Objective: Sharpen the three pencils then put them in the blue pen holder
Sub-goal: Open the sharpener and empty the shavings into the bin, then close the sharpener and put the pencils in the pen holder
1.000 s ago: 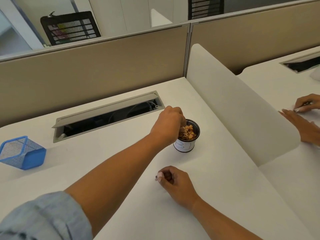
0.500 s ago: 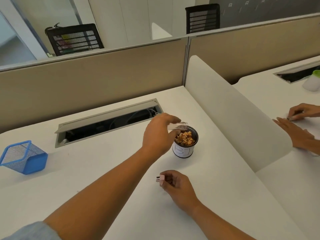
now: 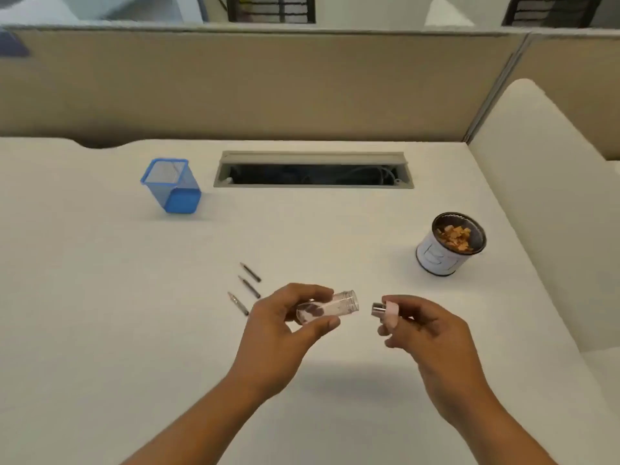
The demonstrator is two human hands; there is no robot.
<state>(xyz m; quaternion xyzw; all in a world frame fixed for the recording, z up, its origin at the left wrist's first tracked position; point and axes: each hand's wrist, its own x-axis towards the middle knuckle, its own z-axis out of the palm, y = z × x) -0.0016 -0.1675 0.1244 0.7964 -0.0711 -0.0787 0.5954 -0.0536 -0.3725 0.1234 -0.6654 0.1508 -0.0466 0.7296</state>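
Head view: my left hand (image 3: 285,325) fingers pinch the clear sharpener barrel (image 3: 330,306); my right hand (image 3: 424,327) fingers grip its pink cap (image 3: 385,310), the two parts just apart. Three short pencils (image 3: 249,286) lie beside my left hand, well apart from the blue pen holder (image 3: 172,186). Light, stiff, pointed, probably best pinched mid-shaft.

We see three short dark pencils (image 3: 250,272) (image 3: 249,286) (image 3: 238,303) lying flat on the white desk, side by side and slightly apart — all slanted alike, tips toward the upper left. The blue pen holder (image 3: 171,185) — square mesh, solid base — stands empty, well apart up and left of them.
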